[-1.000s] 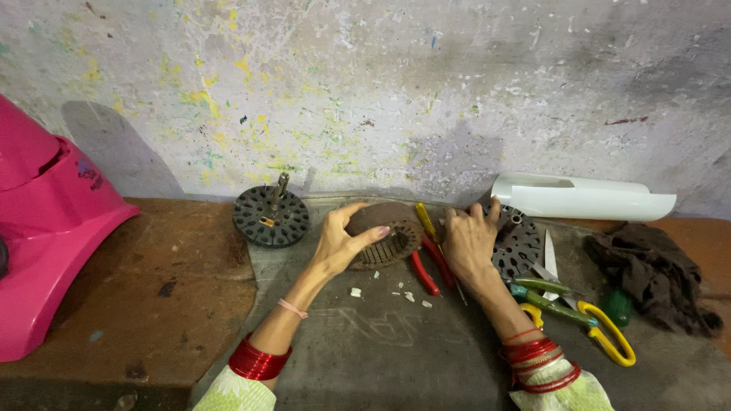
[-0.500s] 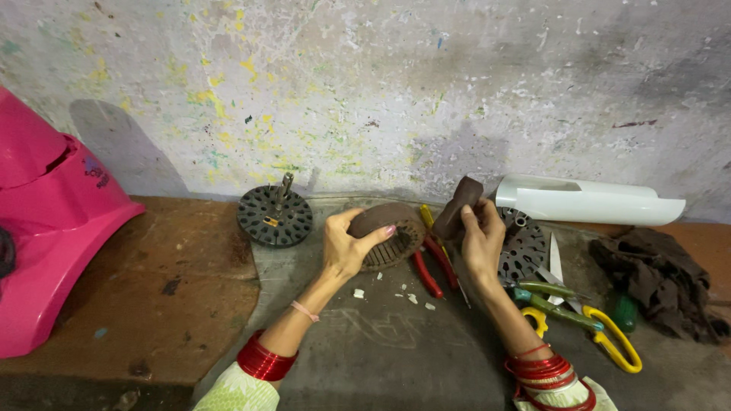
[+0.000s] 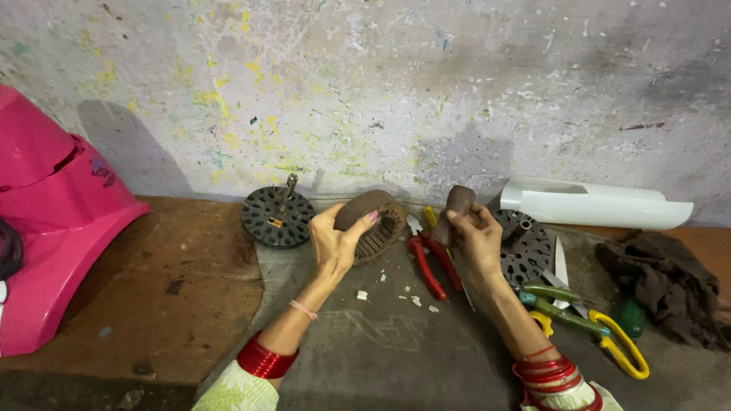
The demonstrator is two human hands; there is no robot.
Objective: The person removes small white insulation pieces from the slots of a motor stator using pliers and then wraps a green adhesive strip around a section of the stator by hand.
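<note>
**Two hands, a ribbed ring and a dark block at the wall**

The biggest thing here is the pink moulded panel (image 3: 46, 243), cut off at the left edge so its full shape is lost. A white curved cover (image 3: 594, 204) lies against the paint-spattered wall on the right, with a dark crumpled rag (image 3: 670, 285) below it.

At the centre, the left hand (image 3: 335, 243) tips up a brown ring-shaped part (image 3: 373, 221) with fine ribs around its rim, standing on edge on the grey bench (image 3: 381, 350). The thumb lies along its near face and the fingers curl over the top, so the hand is closed around it; the palm hides its left side.

Just right of it, the right hand (image 3: 476, 240) pinches a small dark brown block (image 3: 457, 205) with a rounded top, lifted above the bench. What the block is I cannot tell.

A black perforated disc (image 3: 276, 217) with a short shaft sits to the left of the ring, apart from it. Another perforated disc (image 3: 525, 247) lies partly behind the right hand. Red-handled pliers (image 3: 428, 262) lie between the hands; yellow-handled scissors (image 3: 609, 342) and green-handled tools (image 3: 563, 304) overlap near the right wrist, hard to separate. White chips (image 3: 362, 294) dot the bench.
</note>
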